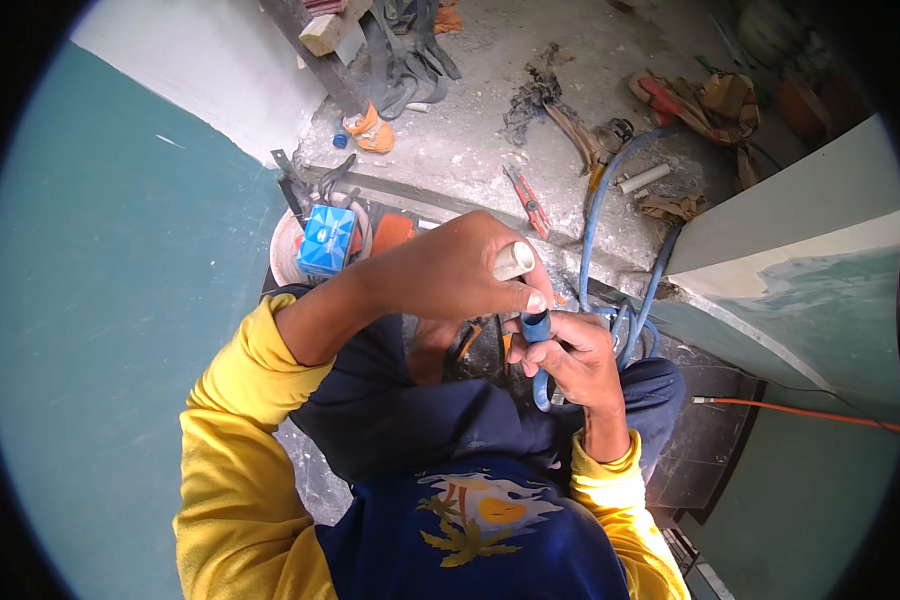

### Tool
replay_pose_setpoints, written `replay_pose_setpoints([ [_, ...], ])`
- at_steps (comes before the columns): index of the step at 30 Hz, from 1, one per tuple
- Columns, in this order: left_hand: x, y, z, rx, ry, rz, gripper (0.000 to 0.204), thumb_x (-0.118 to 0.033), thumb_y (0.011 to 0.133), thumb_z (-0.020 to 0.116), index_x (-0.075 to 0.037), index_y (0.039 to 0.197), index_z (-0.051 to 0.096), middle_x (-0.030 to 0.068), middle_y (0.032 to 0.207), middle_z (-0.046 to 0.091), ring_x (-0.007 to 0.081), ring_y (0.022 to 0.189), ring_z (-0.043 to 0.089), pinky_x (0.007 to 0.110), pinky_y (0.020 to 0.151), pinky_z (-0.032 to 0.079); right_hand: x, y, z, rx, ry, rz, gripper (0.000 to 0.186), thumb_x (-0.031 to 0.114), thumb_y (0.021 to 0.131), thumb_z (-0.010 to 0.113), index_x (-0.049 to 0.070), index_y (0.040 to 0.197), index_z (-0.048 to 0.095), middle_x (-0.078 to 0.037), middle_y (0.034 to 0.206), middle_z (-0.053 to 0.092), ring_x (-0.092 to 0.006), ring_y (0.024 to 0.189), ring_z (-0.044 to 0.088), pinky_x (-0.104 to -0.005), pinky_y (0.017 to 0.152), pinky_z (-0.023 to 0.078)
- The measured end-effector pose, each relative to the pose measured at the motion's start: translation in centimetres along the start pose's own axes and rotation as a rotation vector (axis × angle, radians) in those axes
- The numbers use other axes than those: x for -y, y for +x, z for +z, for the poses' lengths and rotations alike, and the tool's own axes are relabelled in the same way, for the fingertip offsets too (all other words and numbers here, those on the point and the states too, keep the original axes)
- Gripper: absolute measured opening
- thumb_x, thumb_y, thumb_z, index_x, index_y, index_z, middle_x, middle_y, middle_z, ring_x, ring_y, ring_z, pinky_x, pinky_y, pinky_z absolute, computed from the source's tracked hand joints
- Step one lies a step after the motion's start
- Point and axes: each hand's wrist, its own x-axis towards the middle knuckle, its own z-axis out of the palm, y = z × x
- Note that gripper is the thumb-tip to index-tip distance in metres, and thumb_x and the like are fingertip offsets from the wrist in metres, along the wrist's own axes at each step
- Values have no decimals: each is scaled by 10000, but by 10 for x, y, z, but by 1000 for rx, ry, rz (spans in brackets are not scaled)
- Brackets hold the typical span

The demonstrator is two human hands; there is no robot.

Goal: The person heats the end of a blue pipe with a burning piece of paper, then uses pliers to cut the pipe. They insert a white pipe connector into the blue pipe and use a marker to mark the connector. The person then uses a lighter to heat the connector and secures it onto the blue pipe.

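White, rigid plastic pipe stub (513, 261) sits clenched in the left hand (460, 270), its open end poking out past the knuckles. Just below those fingers (533, 299), the right hand (575, 362) grasps a blue flexible hose (537, 330), its end pinched right at the fingertips. The stub looks light, stiff and smooth, likely slippery; the hose looks soft and bendy, best gripped close to its end.
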Motion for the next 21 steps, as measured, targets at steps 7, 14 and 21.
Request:
replay_pose_setpoints([
  [7, -14, -3, 0, 77, -75, -136, 217, -190, 996, 744, -5, 1107, 762, 27, 836, 719, 67, 732, 626, 258, 669, 506, 2, -5, 6, -15, -8, 14, 252, 134, 1031, 705, -69, 1176, 740, -83, 885, 759, -122, 691, 666, -274, 656, 555],
  [14, -6, -1, -1, 39, -184, -262, 210, -207, 1007, 728, -17, 1086, 766, 5, 801, 697, 53, 673, 590, 229, 611, 465, 0, -5, 7, 1, -12, -21, 264, 139, 1040, 694, -63, 1205, 732, -75, 881, 753, -115, 693, 660, -269, 655, 552],
  [21, -43, -1, -17, -490, -799, -23, 457, -424, 1164, 420, -19, 1213, 626, -57, 736, 451, 42, 595, 421, 209, 501, 346, 4, -5, 9, -18, -34, 28, 250, 101, 1030, 697, -64, 1216, 729, -71, 868, 750, -110, 684, 662, -257, 647, 548],
])
